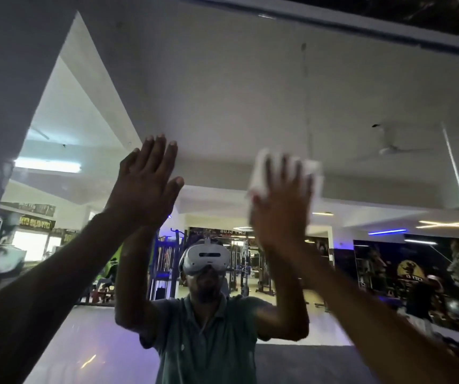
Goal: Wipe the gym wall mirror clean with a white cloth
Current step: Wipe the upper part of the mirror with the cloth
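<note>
Head view, tilted up at a large mirror (222,87) filling nearly the whole frame. Both arms raised from the lower corners toward the glass. Left hand (146,187) open and flat, fingers together and pointing up, thumb out to the right, holding nothing; seemingly pressed to the mirror, though contact hard to confirm. Right hand (282,206) also spread open, fingers splayed upward, palm laid against a white cloth (260,173) and pinning it to the glass rather than gripping it. Cloth blurred, showing past the fingertips at the top and along the left edge of the hand, with a bit more at the right; rest hidden behind the palm. Cloth well apart from the left hand, at about the same height, with bare glass between. Reflected just below and between the hands: a person in a white headset (204,257) and green shirt (203,342), arms lifted to match. Further back in the reflection: gym machines (167,261), a lit ceiling, a fan (389,148) at upper right, posters (414,273) along the right wall. Dark mirror frame (333,22) slanting across the top right.
</note>
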